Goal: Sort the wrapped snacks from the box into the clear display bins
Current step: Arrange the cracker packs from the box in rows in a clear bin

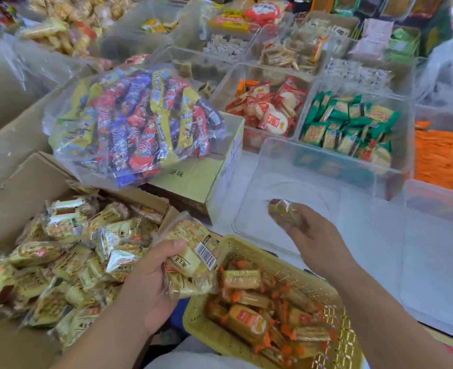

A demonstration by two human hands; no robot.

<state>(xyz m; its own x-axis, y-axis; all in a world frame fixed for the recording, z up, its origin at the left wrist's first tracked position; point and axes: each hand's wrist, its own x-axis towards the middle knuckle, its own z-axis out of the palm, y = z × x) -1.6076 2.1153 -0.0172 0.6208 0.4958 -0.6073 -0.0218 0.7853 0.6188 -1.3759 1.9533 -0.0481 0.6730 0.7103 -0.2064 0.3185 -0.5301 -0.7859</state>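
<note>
Right grip (310,233) is pinched round one wrapped snack (282,210), hanging over the near end of the clear bin (273,155). Left grip (150,283) is clamped on a loose bunch of packs (190,254), between the box (12,203) and the yellow basket (249,242). Slippery wrappers, I reckon: if one slides out, it drops into the basket and gets mixed in.
</note>
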